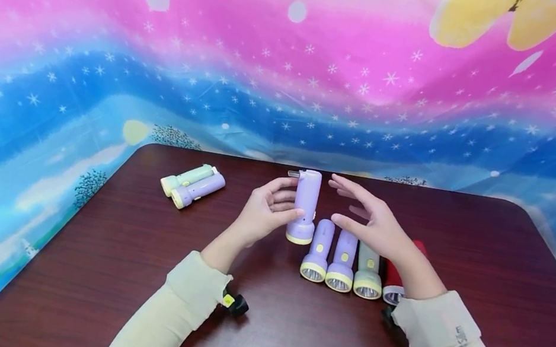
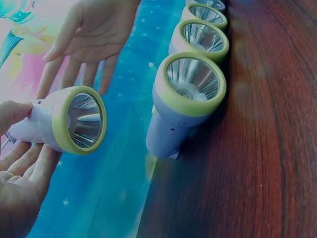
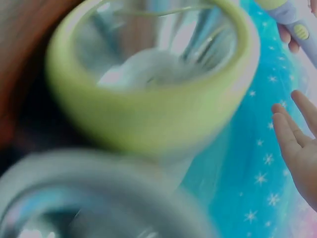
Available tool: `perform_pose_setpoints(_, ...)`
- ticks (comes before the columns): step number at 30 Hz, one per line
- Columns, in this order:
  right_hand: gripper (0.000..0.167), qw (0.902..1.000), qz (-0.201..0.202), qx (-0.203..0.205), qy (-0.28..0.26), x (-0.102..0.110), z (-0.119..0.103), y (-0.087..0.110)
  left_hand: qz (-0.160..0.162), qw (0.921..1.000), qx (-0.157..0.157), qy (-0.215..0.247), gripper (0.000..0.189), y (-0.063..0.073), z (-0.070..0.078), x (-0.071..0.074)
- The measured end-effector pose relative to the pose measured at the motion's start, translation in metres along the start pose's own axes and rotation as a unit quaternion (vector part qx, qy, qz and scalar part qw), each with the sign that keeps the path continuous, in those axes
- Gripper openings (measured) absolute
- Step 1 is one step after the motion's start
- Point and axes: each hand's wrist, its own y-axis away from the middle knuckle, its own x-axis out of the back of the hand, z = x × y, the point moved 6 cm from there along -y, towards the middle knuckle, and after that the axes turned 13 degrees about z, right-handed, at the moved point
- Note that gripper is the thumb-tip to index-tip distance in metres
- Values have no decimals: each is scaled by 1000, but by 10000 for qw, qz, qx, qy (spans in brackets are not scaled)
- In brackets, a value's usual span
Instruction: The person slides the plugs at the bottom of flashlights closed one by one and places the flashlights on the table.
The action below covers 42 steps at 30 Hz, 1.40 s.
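Observation:
Between the thumb and fingers of my left hand [image 1: 264,207] is a purple flashlight [image 1: 305,204] with a yellow rim, held upright, lens end down. A metal plug [image 1: 293,174] sticks out sideways near its top. In the left wrist view the held flashlight [image 2: 74,121] shows its reflector. My right hand [image 1: 376,218] is spread just right of it, fingers extended and holding nothing. Below it stand two purple flashlights [image 1: 319,251], a greenish one [image 1: 369,271] and a red one [image 1: 394,281] in a row, lenses toward me. The right forearm partly hides the red one.
At the back left of the dark wooden table [image 1: 134,272], a green flashlight [image 1: 185,179] and another purple flashlight [image 1: 198,190] lie side by side. A printed pink and blue cloth [image 1: 269,88] hangs behind the table's back edge.

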Motion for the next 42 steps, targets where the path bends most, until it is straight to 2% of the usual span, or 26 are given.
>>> perform_pose_setpoints(7,66,9996,187,-15,-229,-7,-8,-10,-123,9999,-49,19,58,2,0,-7)
perform_pose_setpoints(15,66,9988,366,153,-296,-14,-15,-15,-211,9996,-141,93,55,4,-2,-13)
perform_pose_setpoints(26,64,9985,313,295,-329,-19,-22,-19,-315,9991,-270,122,57,6,4,-17)
perform_pose_setpoints(42,57,9983,327,405,-252,-15,-24,-23,-393,9988,-264,156,56,6,6,-19)
